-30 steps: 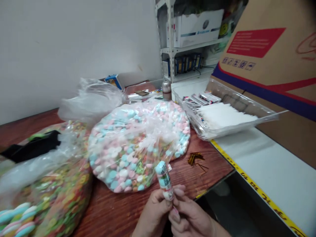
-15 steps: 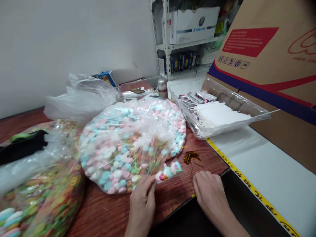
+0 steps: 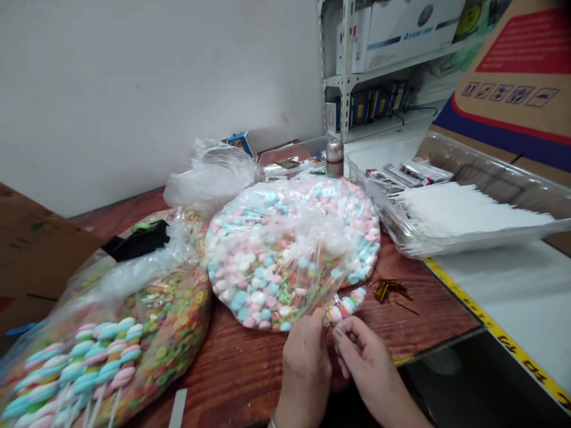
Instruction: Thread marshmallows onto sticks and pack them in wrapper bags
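Note:
My left hand is closed around the lower end of a wrapped marshmallow skewer, whose pink, white and blue pieces sit in a clear bag. A gold twist tie lies against the gathered neck of that bag. My right hand pinches at the tie, thumb and fingers together, close beside the left hand; its fingertips partly hide the tie. Several loose gold twist ties lie on the table to the right. Behind the hands rests a big clear bag of marshmallows.
A bag of ring-shaped candies lies at left with several unwrapped marshmallow skewers on it. A clear plastic tray holds white sleeves at right. Cardboard boxes flank both sides. Yellow tape runs along the table edge.
My right hand has moved from beside the loose ties to the neck of the wrapped skewer, where the gold tie now shows. The view has swung left, bringing more skewers into sight.

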The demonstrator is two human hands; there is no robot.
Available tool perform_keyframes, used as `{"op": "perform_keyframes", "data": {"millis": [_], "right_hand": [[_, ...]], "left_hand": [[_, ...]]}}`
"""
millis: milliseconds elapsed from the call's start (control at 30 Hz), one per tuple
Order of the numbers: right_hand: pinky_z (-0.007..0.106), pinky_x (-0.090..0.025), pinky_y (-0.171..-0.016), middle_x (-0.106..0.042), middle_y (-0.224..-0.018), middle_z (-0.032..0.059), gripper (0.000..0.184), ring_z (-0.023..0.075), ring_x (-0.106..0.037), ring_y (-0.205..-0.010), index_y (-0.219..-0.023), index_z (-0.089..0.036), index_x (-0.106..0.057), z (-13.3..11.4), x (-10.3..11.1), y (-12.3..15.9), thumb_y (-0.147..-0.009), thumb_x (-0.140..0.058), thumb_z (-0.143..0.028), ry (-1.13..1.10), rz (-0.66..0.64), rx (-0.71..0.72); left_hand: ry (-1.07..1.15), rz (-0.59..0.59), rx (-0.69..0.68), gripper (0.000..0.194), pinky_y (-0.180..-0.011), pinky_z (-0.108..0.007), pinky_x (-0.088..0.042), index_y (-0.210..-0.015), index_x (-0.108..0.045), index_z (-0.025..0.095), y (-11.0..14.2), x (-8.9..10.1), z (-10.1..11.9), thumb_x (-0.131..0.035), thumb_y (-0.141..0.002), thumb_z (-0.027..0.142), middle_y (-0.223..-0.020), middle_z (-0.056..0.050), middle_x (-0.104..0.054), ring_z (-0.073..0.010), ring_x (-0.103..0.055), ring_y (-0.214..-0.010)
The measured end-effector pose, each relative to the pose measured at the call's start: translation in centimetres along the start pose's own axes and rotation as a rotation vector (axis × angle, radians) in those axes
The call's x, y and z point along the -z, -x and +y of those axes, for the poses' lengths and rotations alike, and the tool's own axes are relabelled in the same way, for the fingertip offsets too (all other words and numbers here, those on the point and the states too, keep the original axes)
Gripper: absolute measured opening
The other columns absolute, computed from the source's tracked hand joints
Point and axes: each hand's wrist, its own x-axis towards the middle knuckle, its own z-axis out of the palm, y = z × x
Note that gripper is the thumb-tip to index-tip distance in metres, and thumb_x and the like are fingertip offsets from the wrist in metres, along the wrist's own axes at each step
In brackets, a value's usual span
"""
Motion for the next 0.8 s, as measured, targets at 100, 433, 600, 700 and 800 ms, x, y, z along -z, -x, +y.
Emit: {"op": "perform_keyframes", "data": {"millis": [100,433,600,700,800], "right_hand": [[0.019,-0.030,-0.041,-0.040,-0.053,-0.0100,0.036,0.0075,-0.038,-0.043,-0.074,-0.021,-0.045,0.2,-0.2,-0.1,-0.088,-0.052,-0.053,-0.017,0.013,-0.008],[0.025,-0.047,-0.058,-0.059,-0.074,0.0014,0.018,0.0149,-0.060,-0.062,-0.082,-0.020,-0.052,0.4,-0.2,-0.4,-0.091,-0.050,-0.036,0.259,0.140,0.188],[0.025,-0.053,-0.058,-0.064,-0.079,0.0017,0.022,0.0156,-0.065,-0.064,-0.114,-0.019,-0.042,0.1,-0.2,-0.8,-0.096,-0.042,-0.031,0.276,0.147,0.221],[0.024,-0.050,-0.055,-0.062,-0.070,0.0001,0.014,0.0159,-0.064,-0.061,-0.104,-0.020,-0.050,0.1,0.4,-1.1,-0.097,-0.039,-0.025,0.520,0.101,0.299],[0.030,-0.046,-0.059,-0.064,-0.073,0.0054,0.022,0.0206,-0.064,-0.066,-0.086,-0.020,-0.054,0.3,0.9,-1.2,-0.097,-0.037,-0.027,0.680,0.104,0.381]], "left_hand": [[0.031,-0.032,0.025,0.028,-0.081,-0.032,-0.045,-0.108,-0.073,0.032,0.1,0.4,0.0,-0.063,-0.083,0.025,-0.086,-0.009,-0.070,-0.0234,-0.061,-0.082],[0.543,-0.084,0.463,0.012,-0.061,-0.024,-0.041,-0.085,-0.069,0.017,-0.9,-0.3,1.3,-0.066,-0.080,0.029,-0.070,-0.002,-0.060,-0.0135,-0.051,-0.063],[1.056,-0.149,0.655,0.020,-0.050,-0.018,-0.027,-0.083,-0.063,0.012,-1.0,-1.6,1.4,-0.068,-0.080,0.030,-0.060,0.004,-0.045,-0.0058,-0.032,-0.052],[0.978,-0.175,0.598,0.018,-0.049,-0.019,-0.028,-0.085,-0.060,0.014,-0.8,-1.5,1.1,-0.061,-0.085,0.032,-0.058,0.006,-0.042,-0.0068,-0.032,-0.050],[0.523,-0.147,0.302,0.018,-0.062,-0.025,-0.042,-0.099,-0.063,0.018,-0.5,-0.9,0.4,-0.055,-0.089,0.030,-0.075,-0.002,-0.059,-0.0128,-0.051,-0.064]]}}
